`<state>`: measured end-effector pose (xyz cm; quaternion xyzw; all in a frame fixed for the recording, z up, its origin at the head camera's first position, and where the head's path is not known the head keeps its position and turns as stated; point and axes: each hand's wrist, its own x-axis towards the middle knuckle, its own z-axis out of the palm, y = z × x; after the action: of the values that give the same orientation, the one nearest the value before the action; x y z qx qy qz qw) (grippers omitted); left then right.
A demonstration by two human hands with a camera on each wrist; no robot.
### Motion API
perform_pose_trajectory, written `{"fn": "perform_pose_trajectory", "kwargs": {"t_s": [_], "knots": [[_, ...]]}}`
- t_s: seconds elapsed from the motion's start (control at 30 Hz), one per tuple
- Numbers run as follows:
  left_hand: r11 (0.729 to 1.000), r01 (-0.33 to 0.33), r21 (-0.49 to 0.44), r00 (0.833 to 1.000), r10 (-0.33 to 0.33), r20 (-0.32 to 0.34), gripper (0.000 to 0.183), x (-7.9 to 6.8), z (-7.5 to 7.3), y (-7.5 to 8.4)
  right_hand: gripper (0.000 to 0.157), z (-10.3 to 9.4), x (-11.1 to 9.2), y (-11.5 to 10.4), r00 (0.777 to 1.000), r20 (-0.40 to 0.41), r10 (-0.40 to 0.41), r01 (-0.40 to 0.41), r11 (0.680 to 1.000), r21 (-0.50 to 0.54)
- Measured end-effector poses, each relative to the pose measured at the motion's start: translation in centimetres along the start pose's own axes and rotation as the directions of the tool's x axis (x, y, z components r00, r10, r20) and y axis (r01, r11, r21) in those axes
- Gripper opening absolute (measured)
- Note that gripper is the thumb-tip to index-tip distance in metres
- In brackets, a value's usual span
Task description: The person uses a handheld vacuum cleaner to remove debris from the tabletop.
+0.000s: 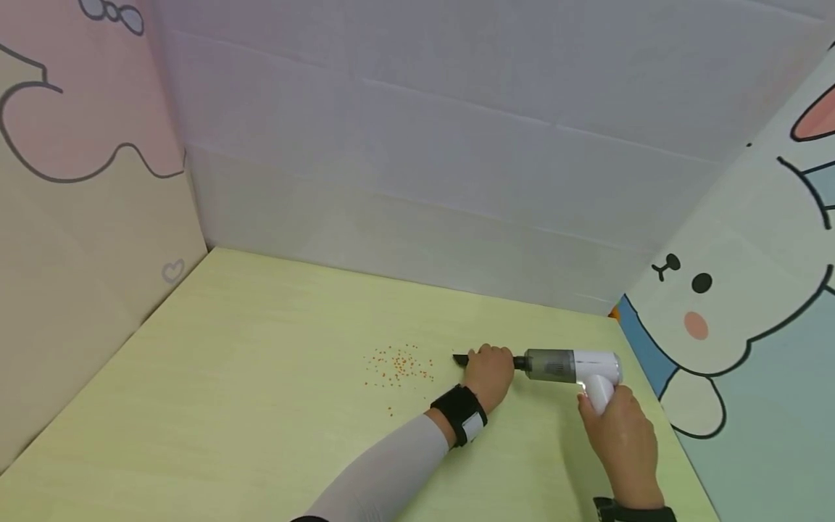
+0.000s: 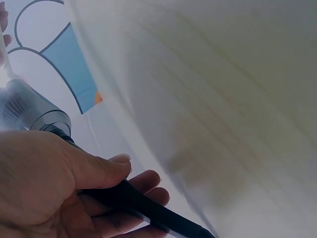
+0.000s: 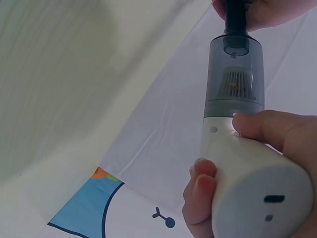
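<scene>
Handheld vacuum (image 1: 596,366), white body with smoky clear dust cup (image 1: 551,365), held out roughly level at the right part of the pale yellow counter (image 1: 261,413), black nozzle (image 1: 460,359) aimed left. Left hand (image 1: 489,377) grips the nozzle, thumb on one side, fingers curled round the other; tip pokes out past the hand. Right hand (image 1: 620,438) wraps the white handle, fingers curled, thumb up on the body by the cup end. Orange bits (image 1: 399,364) scattered on the counter just left of the nozzle tip, most in a loose patch, one or two nearer the front edge. Can't tell if the tip touches the counter. Right wrist view: ribbed filter (image 3: 235,83) inside the cup, contents too small to make out. Black band (image 1: 464,415) on left wrist, grey sleeve (image 1: 391,467) above it; dark band (image 1: 633,510) on right wrist. Pale back wall (image 1: 424,145) behind, pink-and-cream panel (image 1: 85,239) at left, rabbit-print panel (image 1: 750,275) at right.
</scene>
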<state>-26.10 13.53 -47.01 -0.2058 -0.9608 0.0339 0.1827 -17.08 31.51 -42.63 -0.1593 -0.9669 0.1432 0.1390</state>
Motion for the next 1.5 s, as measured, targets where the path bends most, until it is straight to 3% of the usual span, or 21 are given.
{"fn": "perform_pose_trajectory", "kwargs": {"t_s": [0.17,0.4,0.6,1.0,1.27,1.5], "knots": [[1.000,-0.013,-0.029,1.000,0.014,0.028,0.017,0.6,0.4,0.1,0.053,0.0,0.1,0.0,0.999,-0.036,0.001,-0.001,1.000,-0.007],[0.999,-0.029,0.015,0.999,0.029,-0.044,0.014,0.9,0.5,-0.5,0.054,0.0,0.4,-0.6,0.999,-0.041,-0.005,0.005,1.000,-0.005],[0.999,-0.034,0.008,0.998,0.034,-0.048,0.015,0.6,-0.3,-1.3,0.053,0.1,0.7,-0.9,0.998,-0.057,-0.037,0.037,0.999,-0.001],[0.998,0.022,-0.064,0.999,-0.024,-0.028,0.014,0.3,0.2,-1.8,0.055,0.4,0.7,-1.6,0.999,-0.012,-0.030,0.030,1.000,0.002],[0.995,0.045,-0.092,0.999,-0.048,-0.022,0.012,-0.3,0.6,-2.0,0.056,0.7,0.5,-1.7,0.997,-0.012,-0.075,0.075,0.997,0.012],[0.998,0.057,-0.011,0.998,-0.057,-0.027,0.015,-1.0,0.5,-2.1,0.055,0.8,0.4,-1.7,0.995,-0.030,-0.099,0.100,0.994,0.037]]}}
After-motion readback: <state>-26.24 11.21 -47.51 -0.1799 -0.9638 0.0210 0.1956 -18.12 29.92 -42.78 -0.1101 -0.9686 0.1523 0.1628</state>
